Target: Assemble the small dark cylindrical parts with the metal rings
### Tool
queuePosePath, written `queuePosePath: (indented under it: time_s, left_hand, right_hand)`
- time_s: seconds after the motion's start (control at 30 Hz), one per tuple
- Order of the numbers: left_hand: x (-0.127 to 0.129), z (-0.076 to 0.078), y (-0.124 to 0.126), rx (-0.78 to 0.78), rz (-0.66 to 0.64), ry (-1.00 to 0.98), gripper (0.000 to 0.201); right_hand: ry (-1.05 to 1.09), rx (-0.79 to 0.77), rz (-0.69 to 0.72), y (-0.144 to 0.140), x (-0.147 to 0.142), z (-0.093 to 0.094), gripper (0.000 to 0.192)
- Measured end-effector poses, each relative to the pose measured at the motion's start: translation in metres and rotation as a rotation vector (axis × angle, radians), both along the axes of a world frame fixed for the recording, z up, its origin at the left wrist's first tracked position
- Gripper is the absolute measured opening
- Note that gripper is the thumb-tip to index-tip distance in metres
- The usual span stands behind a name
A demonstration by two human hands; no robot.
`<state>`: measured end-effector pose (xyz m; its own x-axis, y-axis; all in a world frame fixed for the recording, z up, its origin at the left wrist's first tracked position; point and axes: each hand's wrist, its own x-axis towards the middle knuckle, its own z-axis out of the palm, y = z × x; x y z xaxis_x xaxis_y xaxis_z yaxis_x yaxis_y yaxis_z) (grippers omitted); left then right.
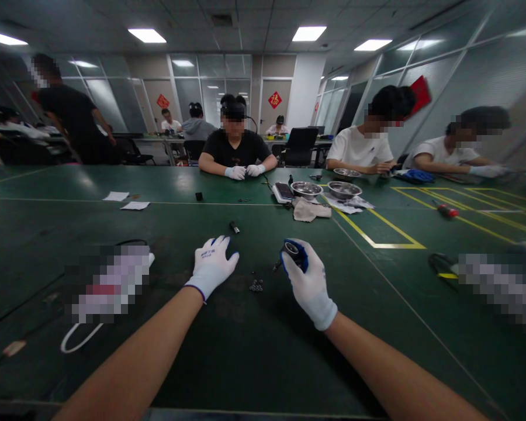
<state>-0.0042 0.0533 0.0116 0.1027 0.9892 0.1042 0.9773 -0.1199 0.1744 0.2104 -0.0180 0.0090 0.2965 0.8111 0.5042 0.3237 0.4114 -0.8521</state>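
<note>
My right hand (311,283), in a white and blue work glove, is closed around a black cylindrical part (291,249) with a pale ring at its round end. A short dark piece sticks out from the lower left of that part. My left hand (211,264), gloved the same way, rests on the green table with its fingers stretched out and nothing visible in it. Just beyond its fingertips lies a small black part with a shiny metal end (234,227). Between my hands sits a little pile of small metal rings or nuts (256,285).
Left of me lies a blurred white power strip (114,280) with a cable. Metal bowls (307,189), a device like a scale (284,193) and a cloth (311,210) stand beyond my right hand. A co-worker (236,146) sits opposite; a red-handled tool (447,211) lies farther right.
</note>
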Motion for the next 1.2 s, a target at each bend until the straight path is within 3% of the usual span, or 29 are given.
queuePosePath:
  time_s: [0.23,0.47,0.67,0.83,1.2]
  left_hand:
    - [0.002,0.0,-0.003,0.017,-0.065,0.025,0.05]
    - [0.022,0.0,-0.006,0.066,-0.325,-0.093,0.035]
    - [0.046,0.0,0.015,0.059,-0.329,-0.124,0.031]
    - [0.056,-0.004,0.032,0.051,-0.325,-0.166,0.045]
    - [0.054,-0.006,0.034,0.039,-0.337,-0.193,0.039]
  right_hand:
    - [-0.014,0.009,-0.002,-0.001,-0.002,0.002,0.032]
    - [-0.058,0.003,0.004,-0.003,-0.001,0.003,0.028]
    - [-0.101,-0.013,-0.007,-0.005,0.002,0.003,0.027]
    - [-0.143,-0.024,-0.029,-0.004,0.004,0.0,0.025]
    - [-0.146,-0.051,-0.03,-0.002,0.01,-0.005,0.031]
